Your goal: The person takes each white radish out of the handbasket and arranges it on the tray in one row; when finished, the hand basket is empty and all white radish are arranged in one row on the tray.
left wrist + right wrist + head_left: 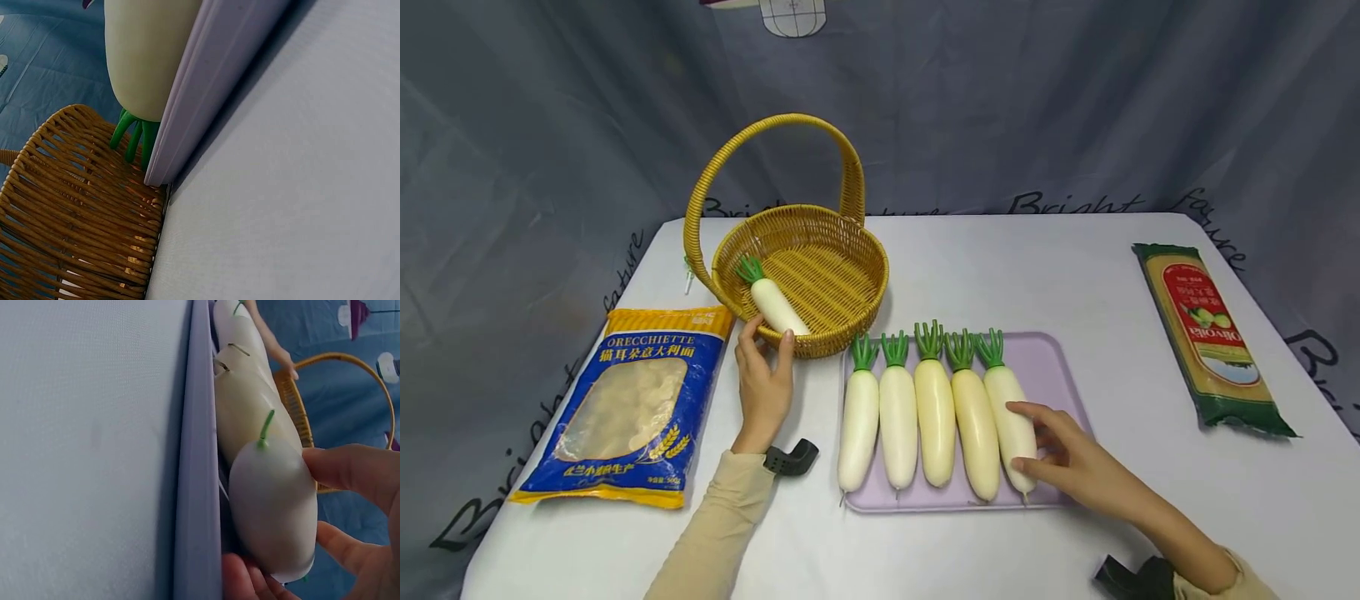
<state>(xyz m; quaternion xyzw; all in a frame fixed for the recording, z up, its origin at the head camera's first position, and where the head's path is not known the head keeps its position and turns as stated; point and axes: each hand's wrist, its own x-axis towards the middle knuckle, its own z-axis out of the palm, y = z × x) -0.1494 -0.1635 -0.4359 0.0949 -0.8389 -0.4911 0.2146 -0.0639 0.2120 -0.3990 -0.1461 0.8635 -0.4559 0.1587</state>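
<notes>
My right hand [1071, 458] grips the rightmost white radish [1009, 408] between thumb and fingers. In the right wrist view, that radish [272, 506] has the thumb on one side and fingertips at its lower edge. Several more radishes [935, 417] with green tops lie side by side on a purple tray [1052, 367]. My left hand [763, 392] holds the front rim of a wicker basket [872, 275], thumb and fingers spread along it. One radish [777, 307] leans inside the basket. The left wrist view shows the basket's woven side [81, 212], but not the hand.
A blue and yellow bag of orecchiette [625, 408] lies left of the basket. At the far right of the white table [970, 267] is a green and gold packet [1213, 337]. A grey curtain [1000, 100] hangs behind. The basket's tall handle [790, 119] arches upward.
</notes>
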